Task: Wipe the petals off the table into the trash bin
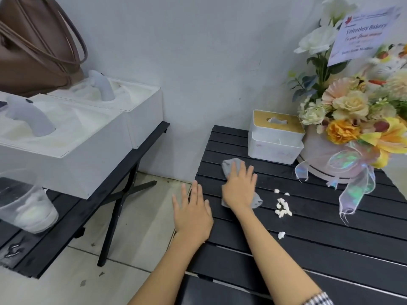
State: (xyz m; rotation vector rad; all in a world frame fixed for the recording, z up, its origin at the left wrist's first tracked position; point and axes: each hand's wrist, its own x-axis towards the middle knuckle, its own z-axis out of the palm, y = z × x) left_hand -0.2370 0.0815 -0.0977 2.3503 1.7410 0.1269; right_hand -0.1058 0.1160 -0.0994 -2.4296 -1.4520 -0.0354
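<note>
The wiping is under way but little of it looks done: the petals point(282, 207) lie in a small white cluster on the black slatted desk point(330, 249), with a couple of stray bits just above the cluster and one more nearer the person.

The right hand point(239, 188) lies flat on a grey cloth point(230, 167), fingers straight and slightly spread, pressing it to the desk just to the left of the petals and not touching them. The left hand point(192, 213) is spread too, palm down, at the desk's left edge, partly over the floor; whether it rests on the edge or hovers above it cannot be told.

No trash bin shows in this view (it may sit below the left edge, under the waiting hand, but that is a guess).

The next move, by this reading, calls for carrying the cloth round to the far right of the cluster and drawing it leftward, so the petals gather ahead of it and travel toward the edge. The gaps between the slats could catch small pieces, so a steady, pressed stroke seems wise. The tissue box point(276, 137) and the flower arrangement point(356, 119) stand behind, clear of that path.
</note>
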